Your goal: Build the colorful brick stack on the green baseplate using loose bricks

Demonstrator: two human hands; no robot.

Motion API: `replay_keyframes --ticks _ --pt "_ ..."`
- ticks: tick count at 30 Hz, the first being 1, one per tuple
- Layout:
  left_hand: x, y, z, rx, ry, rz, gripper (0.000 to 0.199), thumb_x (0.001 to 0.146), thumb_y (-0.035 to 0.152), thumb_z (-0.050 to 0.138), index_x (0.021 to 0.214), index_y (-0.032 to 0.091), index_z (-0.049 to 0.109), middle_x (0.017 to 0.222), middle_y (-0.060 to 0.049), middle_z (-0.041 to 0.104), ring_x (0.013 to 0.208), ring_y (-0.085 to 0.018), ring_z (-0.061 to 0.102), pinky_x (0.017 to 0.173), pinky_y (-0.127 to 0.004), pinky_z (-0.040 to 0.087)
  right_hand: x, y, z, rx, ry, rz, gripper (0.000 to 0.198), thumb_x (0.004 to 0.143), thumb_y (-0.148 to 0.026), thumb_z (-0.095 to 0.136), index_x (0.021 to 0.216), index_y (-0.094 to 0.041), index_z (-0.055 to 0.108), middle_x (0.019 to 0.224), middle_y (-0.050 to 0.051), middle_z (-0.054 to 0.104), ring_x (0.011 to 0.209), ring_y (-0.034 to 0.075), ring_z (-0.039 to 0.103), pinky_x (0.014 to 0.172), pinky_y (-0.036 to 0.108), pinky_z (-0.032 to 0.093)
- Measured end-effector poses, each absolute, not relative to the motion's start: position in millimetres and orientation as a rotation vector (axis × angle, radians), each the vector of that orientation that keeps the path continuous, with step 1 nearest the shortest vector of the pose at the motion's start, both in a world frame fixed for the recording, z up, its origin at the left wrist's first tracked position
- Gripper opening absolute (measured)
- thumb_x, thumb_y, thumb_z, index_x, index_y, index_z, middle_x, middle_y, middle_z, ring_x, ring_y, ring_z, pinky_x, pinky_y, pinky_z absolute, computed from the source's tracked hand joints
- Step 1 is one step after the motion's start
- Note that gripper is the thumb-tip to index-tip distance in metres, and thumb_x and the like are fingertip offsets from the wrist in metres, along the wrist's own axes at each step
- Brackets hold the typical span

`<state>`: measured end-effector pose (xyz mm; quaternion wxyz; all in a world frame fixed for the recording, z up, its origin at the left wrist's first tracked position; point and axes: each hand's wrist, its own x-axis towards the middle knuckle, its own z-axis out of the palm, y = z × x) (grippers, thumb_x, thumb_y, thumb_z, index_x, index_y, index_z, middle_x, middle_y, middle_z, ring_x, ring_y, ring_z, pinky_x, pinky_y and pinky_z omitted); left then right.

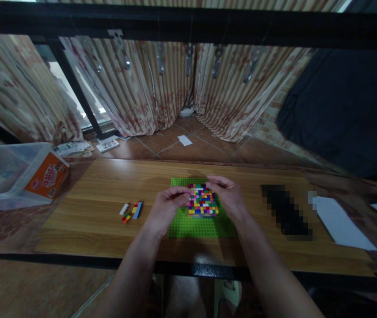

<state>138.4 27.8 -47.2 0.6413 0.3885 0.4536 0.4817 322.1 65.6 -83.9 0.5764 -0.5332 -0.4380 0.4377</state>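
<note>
Watching remotely, I cannot tell whether the left hand [165, 207] and right hand [230, 196], fingertips narrowed, hold anything; pixelation hides a black shape [286, 212] at right. Between the hands, a multicoloured brick block [204, 202] stands on a green studded baseplate [183, 227]. White characters on the clear bin's [5, 190] orange label [47, 175] are too small to read

baseplate [191, 229]: bright green | brick block [203, 202]: multicoloured patchwork | tabletop [89, 234]: brown woodgrain | curtains [145, 97]: beige, reddish print
</note>
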Motion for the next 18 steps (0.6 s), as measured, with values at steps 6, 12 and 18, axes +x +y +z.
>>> replay_keyframes --ticks 6,12,18 --pt "141.8 27.9 -47.4 0.889 1.042 1.105 0.012 0.067 0.022 0.078 0.077 0.016 0.076 0.078 -0.003 0.071 0.069 -0.011 0.059 0.072 -0.026 0.047 320.8 65.7 -85.0 -1.226 -1.012 1.034 0.025 0.060 -0.031 0.080 0.083 -0.023 0.077 0.073 0.000 0.073 0.068 0.015 0.065 0.070 0.032 0.052" --pt "143.2 29.3 -50.1 0.862 1.037 1.142 0.018 0.066 0.024 0.081 0.080 0.015 0.075 0.079 -0.002 0.072 0.071 -0.011 0.061 0.074 -0.025 0.048 321.5 59.6 -87.1 -1.259 -1.037 0.935 0.024 0.069 -0.037 0.076 0.088 -0.022 0.076 0.080 0.002 0.076 0.075 0.018 0.068 0.075 0.035 0.053" --pt "143.3 29.5 -48.4 0.823 1.008 1.175 0.020 0.064 0.022 0.082 0.080 0.014 0.074 0.078 -0.002 0.072 0.073 -0.011 0.063 0.077 -0.026 0.050 321.0 46.9 -64.5 -1.258 -1.220 0.713 0.015 0.080 -0.034 0.069 0.087 -0.024 0.077 0.089 0.003 0.077 0.084 0.021 0.070 0.080 0.036 0.054"
